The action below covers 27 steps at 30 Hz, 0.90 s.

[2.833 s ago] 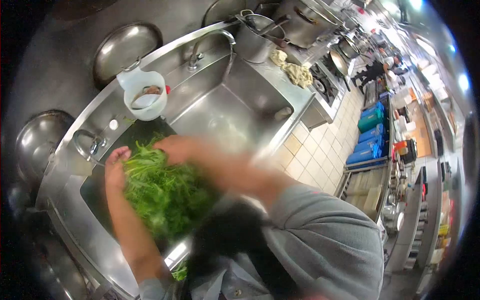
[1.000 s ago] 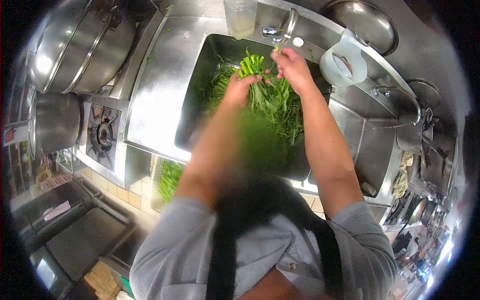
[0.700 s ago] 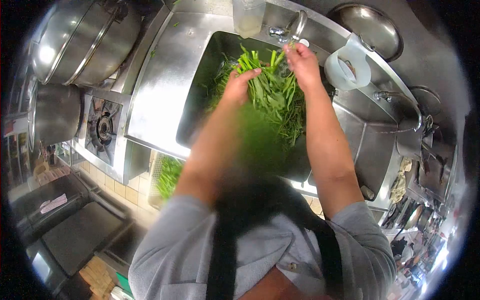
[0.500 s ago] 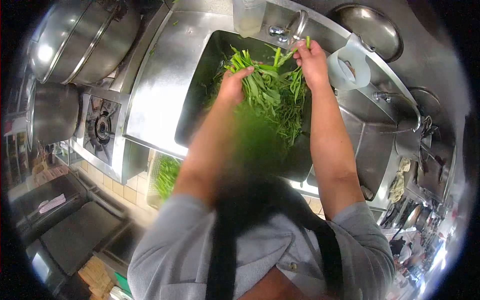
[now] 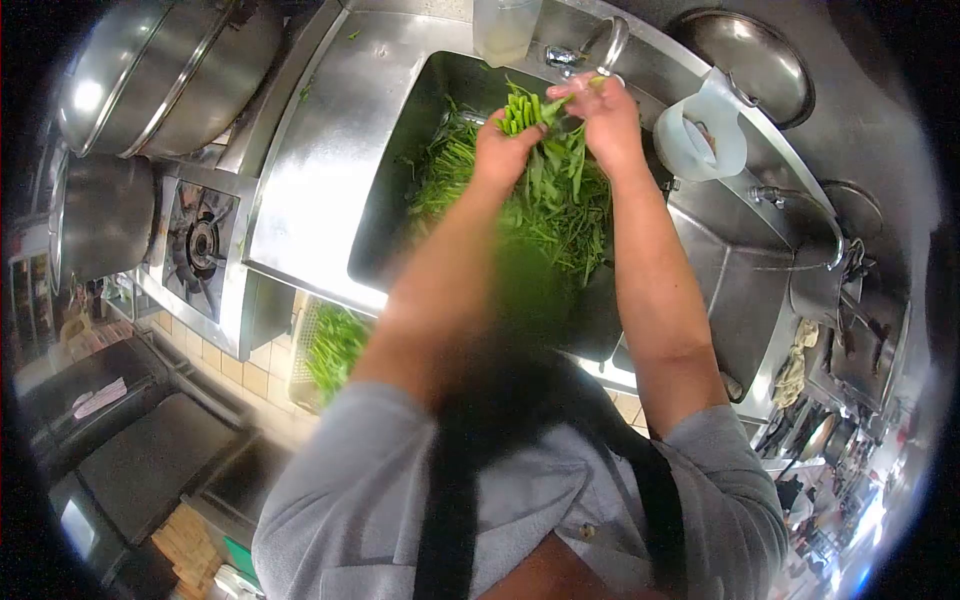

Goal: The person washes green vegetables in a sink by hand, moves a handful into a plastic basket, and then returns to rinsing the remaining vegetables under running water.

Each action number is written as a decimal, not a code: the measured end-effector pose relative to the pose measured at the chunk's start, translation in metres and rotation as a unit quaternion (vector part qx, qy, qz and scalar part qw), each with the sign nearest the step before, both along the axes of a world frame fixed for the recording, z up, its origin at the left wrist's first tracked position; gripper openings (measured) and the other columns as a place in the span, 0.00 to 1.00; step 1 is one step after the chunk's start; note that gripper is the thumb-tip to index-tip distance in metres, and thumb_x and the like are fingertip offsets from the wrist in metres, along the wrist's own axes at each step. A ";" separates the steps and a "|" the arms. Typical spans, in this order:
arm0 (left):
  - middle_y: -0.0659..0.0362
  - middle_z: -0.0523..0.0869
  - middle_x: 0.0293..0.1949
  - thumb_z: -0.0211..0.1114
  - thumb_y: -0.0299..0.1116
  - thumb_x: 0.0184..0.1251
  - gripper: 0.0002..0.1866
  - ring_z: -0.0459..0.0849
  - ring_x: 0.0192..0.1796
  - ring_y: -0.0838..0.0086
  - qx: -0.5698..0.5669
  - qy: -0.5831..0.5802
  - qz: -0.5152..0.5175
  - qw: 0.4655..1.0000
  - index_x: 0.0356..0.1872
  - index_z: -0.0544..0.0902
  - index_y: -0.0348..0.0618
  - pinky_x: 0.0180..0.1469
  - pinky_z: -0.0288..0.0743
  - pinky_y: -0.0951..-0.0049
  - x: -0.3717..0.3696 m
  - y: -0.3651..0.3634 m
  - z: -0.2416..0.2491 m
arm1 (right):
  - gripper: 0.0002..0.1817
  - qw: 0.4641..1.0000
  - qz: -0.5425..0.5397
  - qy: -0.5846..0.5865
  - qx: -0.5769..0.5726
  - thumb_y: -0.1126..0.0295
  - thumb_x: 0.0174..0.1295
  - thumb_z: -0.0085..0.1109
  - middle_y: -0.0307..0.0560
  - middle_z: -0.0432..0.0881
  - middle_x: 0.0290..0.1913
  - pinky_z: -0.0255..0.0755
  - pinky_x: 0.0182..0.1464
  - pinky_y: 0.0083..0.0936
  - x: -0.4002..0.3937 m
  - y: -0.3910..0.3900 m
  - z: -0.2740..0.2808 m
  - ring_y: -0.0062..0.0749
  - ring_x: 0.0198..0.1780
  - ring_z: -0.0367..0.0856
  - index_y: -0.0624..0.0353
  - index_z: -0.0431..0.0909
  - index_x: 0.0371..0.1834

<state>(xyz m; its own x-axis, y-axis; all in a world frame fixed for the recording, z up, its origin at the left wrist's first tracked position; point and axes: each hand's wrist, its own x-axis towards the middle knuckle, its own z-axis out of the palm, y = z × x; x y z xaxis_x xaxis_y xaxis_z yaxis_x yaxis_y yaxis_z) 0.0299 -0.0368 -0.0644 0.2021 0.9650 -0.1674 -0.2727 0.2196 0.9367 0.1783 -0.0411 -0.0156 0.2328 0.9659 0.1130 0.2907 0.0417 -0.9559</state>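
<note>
My left hand is closed around a bunch of leafy greens, their cut stems pointing up toward the tap. Just to its right, my right hand is at the leafy top of the bunch under the tap. Its fingers are slightly blurred, and a bit of green stem shows between them. Below both hands, a large heap of loose greens fills much of the deep sink. My forearms and a dark blur hide part of the heap.
A curved tap rises behind the sink. A translucent jug stands to the right, a clear container behind. Left are a steel drainboard, a gas burner and big pots. Below sits a basket with greens.
My left hand has moved right and slightly up with the bunch, closer to my right hand. My right hand has shifted slightly left, and its fingers now reach toward the bunch.
</note>
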 end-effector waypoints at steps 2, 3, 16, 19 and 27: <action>0.59 0.86 0.37 0.70 0.24 0.55 0.16 0.83 0.37 0.76 0.004 0.061 0.034 0.998 0.45 0.80 0.35 0.43 0.77 0.73 -0.006 -0.003 0.015 | 0.14 0.996 -0.048 0.036 0.070 0.61 0.72 0.50 0.46 0.86 0.36 0.75 0.44 0.29 0.015 0.007 -0.007 0.29 0.35 0.82 0.62 0.74 0.42; 0.59 0.86 0.37 0.70 0.24 0.55 0.16 0.83 0.37 0.76 0.003 0.062 0.035 0.997 0.45 0.80 0.35 0.43 0.77 0.73 -0.011 -0.001 0.007 | 0.14 0.996 -0.046 0.037 0.069 0.61 0.72 0.50 0.46 0.86 0.36 0.75 0.44 0.29 0.021 0.008 -0.007 0.29 0.35 0.82 0.62 0.74 0.42; 0.58 0.87 0.41 0.77 0.39 0.52 0.26 0.84 0.41 0.71 0.083 0.111 -0.058 0.989 0.50 0.80 0.38 0.47 0.77 0.70 -0.001 0.004 0.017 | 0.08 0.982 -0.075 0.174 0.003 0.68 0.73 0.46 0.50 0.85 0.39 0.72 0.35 0.24 -0.002 -0.001 0.004 0.26 0.33 0.79 0.61 0.70 0.45; 0.56 0.87 0.40 0.77 0.39 0.51 0.25 0.84 0.40 0.70 0.152 0.196 -0.043 0.968 0.48 0.81 0.39 0.46 0.77 0.69 0.005 0.008 0.033 | 0.09 0.987 -0.066 0.144 0.004 0.69 0.71 0.48 0.51 0.85 0.40 0.72 0.35 0.25 -0.006 0.000 0.000 0.26 0.35 0.79 0.61 0.71 0.48; 0.55 0.88 0.36 0.75 0.29 0.52 0.16 0.85 0.37 0.73 0.157 0.207 -0.031 0.965 0.41 0.81 0.36 0.45 0.77 0.72 -0.009 0.000 0.024 | 0.04 0.913 -0.047 0.406 0.008 0.78 0.66 0.47 0.60 0.82 0.40 0.77 0.39 0.30 0.018 0.001 0.009 0.43 0.38 0.82 0.63 0.65 0.42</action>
<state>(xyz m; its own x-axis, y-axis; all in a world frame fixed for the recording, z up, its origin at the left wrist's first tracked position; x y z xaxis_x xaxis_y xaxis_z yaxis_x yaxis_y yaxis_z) 0.0205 -0.0371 -0.0399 0.2399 0.9694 0.0530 0.1448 -0.0897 0.9854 0.1967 -0.0402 -0.0061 0.3275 0.9373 -0.1189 -0.5098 0.0694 -0.8575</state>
